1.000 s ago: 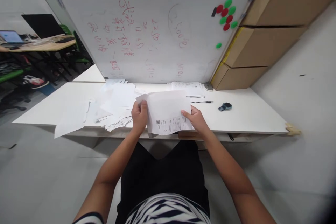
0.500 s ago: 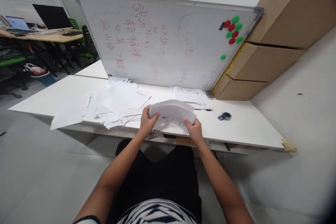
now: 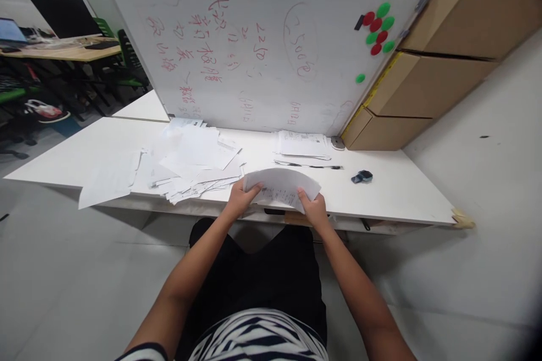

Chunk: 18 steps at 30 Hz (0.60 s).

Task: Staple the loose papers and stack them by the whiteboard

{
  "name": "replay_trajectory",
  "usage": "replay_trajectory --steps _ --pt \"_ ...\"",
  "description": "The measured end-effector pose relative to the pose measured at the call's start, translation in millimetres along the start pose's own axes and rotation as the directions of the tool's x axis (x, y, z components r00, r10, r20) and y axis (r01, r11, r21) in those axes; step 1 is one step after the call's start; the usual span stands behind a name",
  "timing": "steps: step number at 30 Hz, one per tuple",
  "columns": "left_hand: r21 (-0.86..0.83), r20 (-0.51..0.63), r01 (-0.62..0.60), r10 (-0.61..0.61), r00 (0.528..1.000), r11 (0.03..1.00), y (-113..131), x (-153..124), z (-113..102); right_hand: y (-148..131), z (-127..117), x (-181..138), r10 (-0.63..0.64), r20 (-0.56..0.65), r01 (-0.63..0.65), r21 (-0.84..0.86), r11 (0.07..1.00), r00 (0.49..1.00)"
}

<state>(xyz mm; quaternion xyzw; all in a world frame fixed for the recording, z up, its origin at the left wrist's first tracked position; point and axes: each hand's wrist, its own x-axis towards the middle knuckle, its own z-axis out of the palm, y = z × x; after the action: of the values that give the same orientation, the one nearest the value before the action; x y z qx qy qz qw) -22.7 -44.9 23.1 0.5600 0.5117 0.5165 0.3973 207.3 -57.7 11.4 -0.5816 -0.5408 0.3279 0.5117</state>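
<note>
Between my two hands, just over the table's front edge, is a curved sheaf of printed paper (image 3: 282, 183); how many sheets it has I cannot tell. My left hand (image 3: 242, 198) grips its left side, thumb on the printed face. On the right side my right hand (image 3: 313, 207) pinches it the same way, the other fingers hidden behind. A loose, spread pile of papers (image 3: 195, 149) lies to the left of my left hand. Beyond the sheaf, a neater stack of printed sheets (image 3: 302, 144) rests near the whiteboard, with a dark pen (image 3: 330, 167) in front of it.
A whiteboard (image 3: 262, 45) with red writing and magnets leans along the back of the white table (image 3: 398, 192). Cardboard boxes (image 3: 449, 84) are stacked at the right. A dark wristwatch-like object (image 3: 362, 176) lies on the right side. Desks with a monitor (image 3: 63, 16) stand far left.
The sheaf has come down slightly and its sheets look more evenly aligned, with the upper edges together. Both hands keep hold of it. The camera view has shifted a little.
</note>
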Motion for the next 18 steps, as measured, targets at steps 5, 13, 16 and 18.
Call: replay_trajectory --steps 5,13,16,18 --pt "0.04 0.118 0.063 -0.067 0.991 0.997 -3.3 -9.3 2.3 4.2 -0.9 -9.1 0.038 0.009 -0.038 -0.024 0.999 0.999" --pt "0.249 0.031 -0.11 0.105 0.994 0.962 -7.0 -1.3 11.2 5.7 1.9 -9.6 0.092 -0.056 -0.09 0.029 0.995 0.994" --pt "0.275 0.074 -0.284 0.274 0.959 0.919 -4.6 1.6 12.9 2.3 1.7 -8.8 0.066 -0.092 -0.064 0.022 0.998 0.994" --pt "0.291 0.104 -0.305 0.287 0.952 0.907 -4.9 1.9 12.7 1.6 2.0 -9.1 0.059 -0.1 -0.058 0.01 0.998 0.993"
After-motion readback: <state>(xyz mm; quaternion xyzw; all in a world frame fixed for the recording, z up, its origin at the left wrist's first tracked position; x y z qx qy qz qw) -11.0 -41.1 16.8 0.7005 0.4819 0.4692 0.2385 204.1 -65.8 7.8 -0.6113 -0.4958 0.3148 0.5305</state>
